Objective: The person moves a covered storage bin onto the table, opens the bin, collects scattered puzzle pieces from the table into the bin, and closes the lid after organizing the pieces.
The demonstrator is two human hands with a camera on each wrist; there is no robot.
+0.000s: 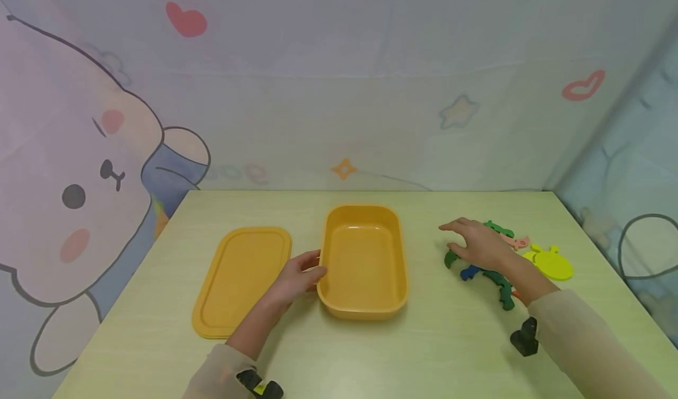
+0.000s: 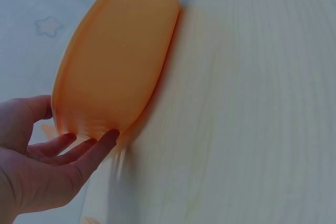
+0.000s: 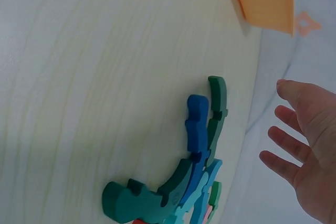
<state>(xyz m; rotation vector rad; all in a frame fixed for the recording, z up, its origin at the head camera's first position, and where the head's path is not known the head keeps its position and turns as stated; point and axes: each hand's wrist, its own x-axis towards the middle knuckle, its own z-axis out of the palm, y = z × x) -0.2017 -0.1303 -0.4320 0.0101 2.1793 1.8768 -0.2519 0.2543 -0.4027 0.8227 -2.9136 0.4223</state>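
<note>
An orange-yellow plastic box (image 1: 362,269) stands in the middle of the table. My left hand (image 1: 293,278) grips its left side, thumb at the rim and fingertips against the outer wall, as the left wrist view also shows. To the right, my right hand (image 1: 479,243) hovers with spread fingers over a cluster of small coloured shaped pieces, holding nothing. Among them are a dark green piece (image 3: 134,203), a blue piece (image 3: 197,121) and a pink piece (image 1: 516,242). Part of the cluster is hidden beneath the hand and forearm.
Left of the box, a flat orange-yellow lid (image 1: 241,281) lies on the pale wooden table (image 1: 371,358). A bright yellow piece (image 1: 553,263) lies at the cluster's right end. Behind the table hangs a printed cloth (image 1: 344,93) with a cartoon bear, and another cloth borders the right side.
</note>
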